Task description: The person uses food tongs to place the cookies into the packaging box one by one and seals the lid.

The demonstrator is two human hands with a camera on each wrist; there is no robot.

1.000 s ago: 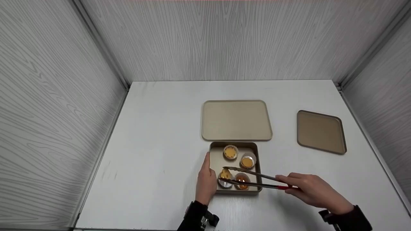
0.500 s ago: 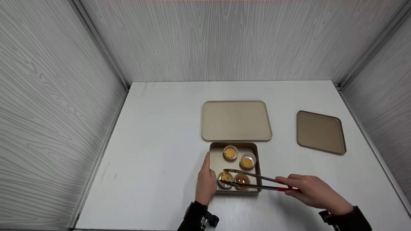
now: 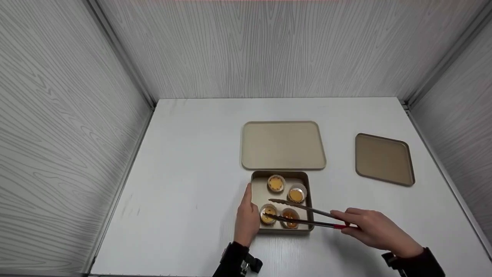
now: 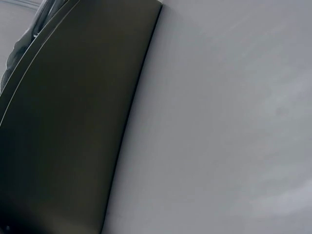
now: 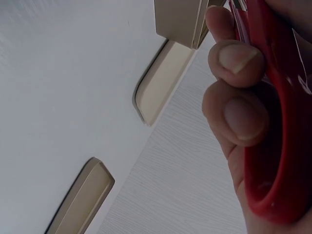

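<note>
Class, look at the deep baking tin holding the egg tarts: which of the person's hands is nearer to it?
Left. The left hand rests against the deep tin's left wall, touching it. The right hand is off to the tin's right, holding tongs that reach over the tarts.

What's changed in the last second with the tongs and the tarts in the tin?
The near-left egg tart, tilted up between the tongs a second ago, now sits flat in the baking tin. The right hand still grips the tongs; the left hand stays on the tin's left side. Other tarts and trays unchanged.
</note>
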